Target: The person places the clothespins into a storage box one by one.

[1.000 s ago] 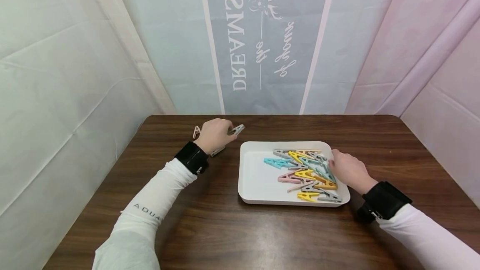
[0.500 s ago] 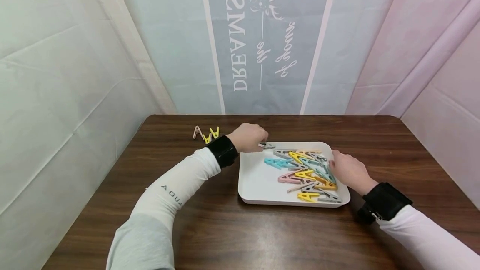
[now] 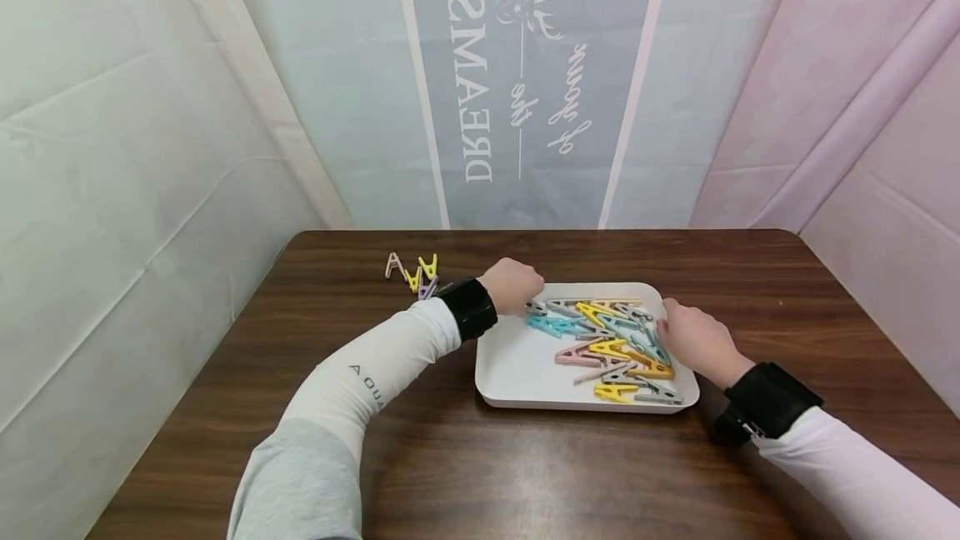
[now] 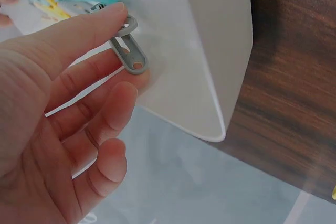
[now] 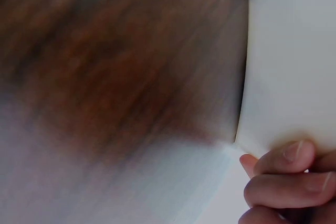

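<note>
Over the left end of a white tray [image 3: 517, 369], my left hand [image 3: 512, 286] pinches a grey clothespin [image 4: 135, 55] between thumb and index finger; the other fingers are loosely bent. Several clothespins lie in the tray's middle and right part, among them a turquoise one [image 3: 546, 325], a pink one [image 3: 573, 354] and a yellow one [image 3: 615, 392]. My right hand [image 3: 697, 340] grips the tray's right rim. In the right wrist view, its curled fingers [image 5: 286, 190] lie against the outer wall [image 5: 294, 66].
Left of the tray, on the dark wooden table [image 3: 450, 473], lie several loose clothespins: a beige one [image 3: 394, 265], yellow ones [image 3: 428, 265] and a purple one [image 3: 427, 287]. My left forearm partly covers this group. A printed cloth [image 3: 360, 107] hangs behind the table.
My left hand has moved right from beside the loose clothespins to over the tray's left end, carrying the grey clothespin. My right hand has stayed on the rim.
</note>
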`<control>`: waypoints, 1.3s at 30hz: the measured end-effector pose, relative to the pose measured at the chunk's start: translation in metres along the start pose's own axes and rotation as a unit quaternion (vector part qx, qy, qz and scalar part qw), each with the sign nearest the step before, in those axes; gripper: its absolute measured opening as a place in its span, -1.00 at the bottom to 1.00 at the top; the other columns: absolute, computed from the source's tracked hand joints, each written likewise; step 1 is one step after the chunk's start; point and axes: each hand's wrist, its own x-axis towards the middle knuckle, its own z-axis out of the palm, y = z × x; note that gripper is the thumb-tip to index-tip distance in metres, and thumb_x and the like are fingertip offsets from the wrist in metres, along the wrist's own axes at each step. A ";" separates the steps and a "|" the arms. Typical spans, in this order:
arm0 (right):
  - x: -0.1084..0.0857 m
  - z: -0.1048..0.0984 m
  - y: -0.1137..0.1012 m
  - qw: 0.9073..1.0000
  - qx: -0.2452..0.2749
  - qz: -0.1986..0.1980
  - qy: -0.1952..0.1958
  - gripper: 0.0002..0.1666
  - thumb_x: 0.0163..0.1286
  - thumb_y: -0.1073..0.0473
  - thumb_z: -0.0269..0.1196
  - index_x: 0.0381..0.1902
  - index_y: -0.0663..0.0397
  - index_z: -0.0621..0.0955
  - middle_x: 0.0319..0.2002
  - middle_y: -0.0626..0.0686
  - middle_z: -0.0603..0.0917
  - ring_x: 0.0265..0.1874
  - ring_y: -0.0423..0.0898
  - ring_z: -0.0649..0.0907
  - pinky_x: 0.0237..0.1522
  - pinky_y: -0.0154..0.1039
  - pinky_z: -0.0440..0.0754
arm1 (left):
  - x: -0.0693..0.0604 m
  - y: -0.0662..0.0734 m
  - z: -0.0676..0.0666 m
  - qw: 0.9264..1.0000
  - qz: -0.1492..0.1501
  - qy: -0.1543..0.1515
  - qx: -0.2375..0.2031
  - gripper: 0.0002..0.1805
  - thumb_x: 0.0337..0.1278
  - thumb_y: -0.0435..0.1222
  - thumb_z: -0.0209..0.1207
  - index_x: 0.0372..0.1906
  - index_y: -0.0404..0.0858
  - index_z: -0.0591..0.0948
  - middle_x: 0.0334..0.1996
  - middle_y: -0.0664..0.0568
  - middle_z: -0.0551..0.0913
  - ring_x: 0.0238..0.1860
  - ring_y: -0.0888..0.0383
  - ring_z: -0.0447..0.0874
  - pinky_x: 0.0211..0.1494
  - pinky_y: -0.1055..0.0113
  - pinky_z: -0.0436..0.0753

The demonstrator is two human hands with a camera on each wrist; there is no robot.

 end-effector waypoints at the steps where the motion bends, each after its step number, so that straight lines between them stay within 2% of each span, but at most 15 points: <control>1: 0.000 0.000 0.000 1.000 0.000 0.000 -0.001 -0.47 0.42 0.29 0.08 0.16 0.68 0.30 -0.35 0.39 0.59 -0.58 -0.01 0.53 -0.63 -0.15 0.45 | 0.000 0.001 0.000 1.000 0.002 -0.001 0.002 -0.75 0.16 -0.15 0.33 -0.07 -0.10 0.70 -0.28 0.12 0.70 -0.28 0.22 0.64 -0.16 0.41 0.59; 10: 0.002 0.000 -0.002 1.000 -0.003 -0.005 -0.002 -0.47 0.42 0.29 0.08 0.16 0.68 0.30 -0.35 0.40 0.59 -0.58 -0.01 0.53 -0.63 -0.15 0.44 | 0.004 0.006 0.006 1.000 0.013 -0.002 0.001 -0.81 0.21 -0.21 0.29 -0.08 -0.09 0.70 -0.28 0.13 0.70 -0.29 0.21 0.62 -0.19 0.40 0.56; 18: 0.003 0.002 -0.002 1.000 -0.003 -0.005 -0.003 -0.47 0.42 0.29 0.08 0.16 0.67 0.30 -0.34 0.39 0.60 -0.56 -0.01 0.54 -0.63 -0.15 0.45 | 0.008 0.008 0.011 1.000 0.015 -0.002 0.006 -0.75 0.21 -0.18 0.30 -0.03 -0.08 0.68 -0.24 0.14 0.71 -0.28 0.23 0.61 -0.18 0.40 0.56; 26: 0.002 -0.001 -0.002 1.000 -0.005 0.007 -0.011 -0.46 0.42 0.28 0.09 0.16 0.67 0.29 -0.33 0.40 0.59 -0.55 0.01 0.54 -0.61 -0.12 0.47 | 0.010 0.008 0.016 0.999 0.030 0.010 0.014 -0.73 0.22 -0.17 0.28 0.01 -0.07 0.67 -0.22 0.15 0.70 -0.24 0.24 0.62 -0.18 0.42 0.56; 29: 0.002 0.000 -0.002 1.000 -0.001 0.007 -0.013 -0.46 0.42 0.28 0.09 0.16 0.67 0.29 -0.33 0.40 0.59 -0.54 0.01 0.54 -0.61 -0.14 0.47 | 0.004 0.006 0.013 0.999 0.030 0.027 -0.013 -0.71 0.24 -0.19 0.27 0.05 -0.08 0.66 -0.16 0.13 0.70 -0.20 0.23 0.63 -0.15 0.42 0.56; 32: 0.002 0.001 -0.003 1.000 0.000 0.005 -0.014 -0.46 0.42 0.28 0.09 0.15 0.67 0.29 -0.31 0.41 0.59 -0.54 0.01 0.55 -0.60 -0.14 0.48 | -0.006 0.002 0.004 0.997 0.022 0.051 -0.055 -0.67 0.21 -0.18 0.29 0.07 -0.10 0.66 -0.10 0.12 0.70 -0.14 0.22 0.64 -0.12 0.39 0.57; 34: 0.001 0.000 -0.003 1.000 -0.001 0.005 -0.013 -0.46 0.41 0.28 0.09 0.15 0.67 0.30 -0.31 0.41 0.59 -0.53 0.02 0.56 -0.60 -0.12 0.49 | -0.015 -0.004 -0.004 0.994 0.014 0.075 -0.077 -0.68 0.20 -0.16 0.30 0.05 -0.11 0.67 -0.10 0.12 0.70 -0.12 0.23 0.64 -0.12 0.38 0.58; 39: 0.000 -0.001 -0.001 1.000 -0.007 0.000 -0.005 -0.46 0.41 0.29 0.09 0.15 0.68 0.29 -0.35 0.39 0.58 -0.53 0.04 0.57 -0.60 -0.09 0.49 | -0.036 -0.025 -0.016 0.984 -0.015 0.143 -0.107 -0.75 0.21 -0.14 0.28 -0.07 -0.13 0.69 -0.21 0.12 0.71 -0.26 0.24 0.64 -0.23 0.34 0.58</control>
